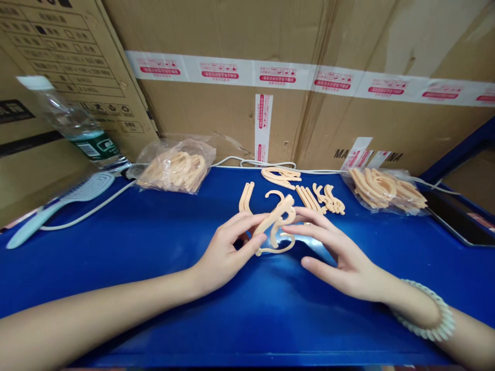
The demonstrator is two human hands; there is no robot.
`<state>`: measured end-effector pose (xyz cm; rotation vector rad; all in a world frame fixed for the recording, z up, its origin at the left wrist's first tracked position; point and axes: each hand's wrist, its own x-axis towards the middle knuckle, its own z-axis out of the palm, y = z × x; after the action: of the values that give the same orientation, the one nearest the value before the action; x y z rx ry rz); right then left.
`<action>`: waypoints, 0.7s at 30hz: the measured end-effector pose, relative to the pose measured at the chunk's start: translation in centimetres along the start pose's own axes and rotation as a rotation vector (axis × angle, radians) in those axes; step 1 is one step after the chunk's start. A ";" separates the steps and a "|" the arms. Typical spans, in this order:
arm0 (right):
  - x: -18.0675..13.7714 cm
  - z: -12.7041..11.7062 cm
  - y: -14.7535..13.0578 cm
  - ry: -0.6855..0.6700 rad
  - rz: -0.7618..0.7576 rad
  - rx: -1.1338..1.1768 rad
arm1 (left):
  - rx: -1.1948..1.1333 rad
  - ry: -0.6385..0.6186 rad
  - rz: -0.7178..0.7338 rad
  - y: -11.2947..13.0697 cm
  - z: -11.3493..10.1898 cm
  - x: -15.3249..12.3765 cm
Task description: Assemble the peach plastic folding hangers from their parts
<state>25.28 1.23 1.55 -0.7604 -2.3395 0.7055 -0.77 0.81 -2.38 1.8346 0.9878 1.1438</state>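
Cardboard boxes (270, 77) wall the back of the blue table (135, 247). In front of them, I see my left hand (224, 252) and right hand (340, 257) pinching one peach plastic hook piece (275, 226); twisting could snap its thin curves.

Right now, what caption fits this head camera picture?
Both hands, left hand and right hand, hold peach plastic hook pieces over a blue table.

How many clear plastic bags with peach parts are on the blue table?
2. One bag lies at the back left, near the bottle; the other bag lies at the back right. None seems hidden.
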 end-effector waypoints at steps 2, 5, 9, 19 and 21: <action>0.0 -0.2 0.0 -0.031 0.076 0.115 | 0.033 -0.030 0.011 0.1 -0.1 0.1; 0.2 -0.2 0.2 0.027 0.132 0.259 | 0.079 -0.005 0.031 0.2 -0.2 0.1; 0.6 0.1 0.3 0.142 0.213 0.366 | 0.141 0.072 0.054 0.1 -0.1 0.1; 0.7 1.6 0.3 0.015 0.479 0.607 | 0.538 -0.042 0.379 -0.4 -0.1 0.0; 0.7 1.8 -0.1 -0.036 0.508 0.618 | 0.682 -0.055 0.461 -0.4 -0.1 0.0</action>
<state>23.61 1.10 0.60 -1.0444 -1.7835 1.5708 -0.90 0.96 -2.68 2.7328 1.0299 1.0760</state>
